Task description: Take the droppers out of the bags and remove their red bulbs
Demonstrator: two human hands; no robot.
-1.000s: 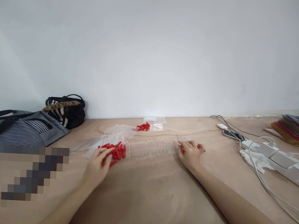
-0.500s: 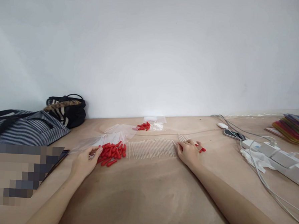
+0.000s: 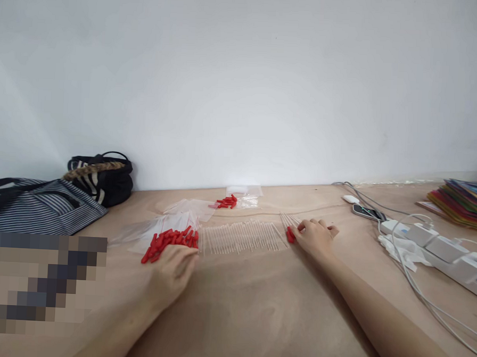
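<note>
Many red rubber bulbs (image 3: 163, 244) lie in a pile at the left of the thin clear tubes (image 3: 241, 238), which are spread side by side in a long row. My left hand (image 3: 172, 271) is at the near side of this pile, fingers stretched out to the right and slightly blurred, covering some bulbs. At the row's right end, my right hand (image 3: 316, 237) has its thumb and forefinger closed at a red bulb (image 3: 290, 234). Close to those fingertips, several pointed tubes (image 3: 287, 219) fan out. Part of them is hidden by the hand.
Clear plastic bags (image 3: 168, 223) lie behind the pile. Farther back is a smaller group of red bulbs (image 3: 226, 201) beside clear tubes (image 3: 249, 201). A striped bag (image 3: 41, 208) and black bag (image 3: 112, 180) stand left; a power strip (image 3: 438, 245) with cables and colourful packets (image 3: 461, 203) are right.
My left hand has moved right, from the pile's left edge to its near side. My right hand has shifted slightly right, and a red bulb now shows at its fingertips.
</note>
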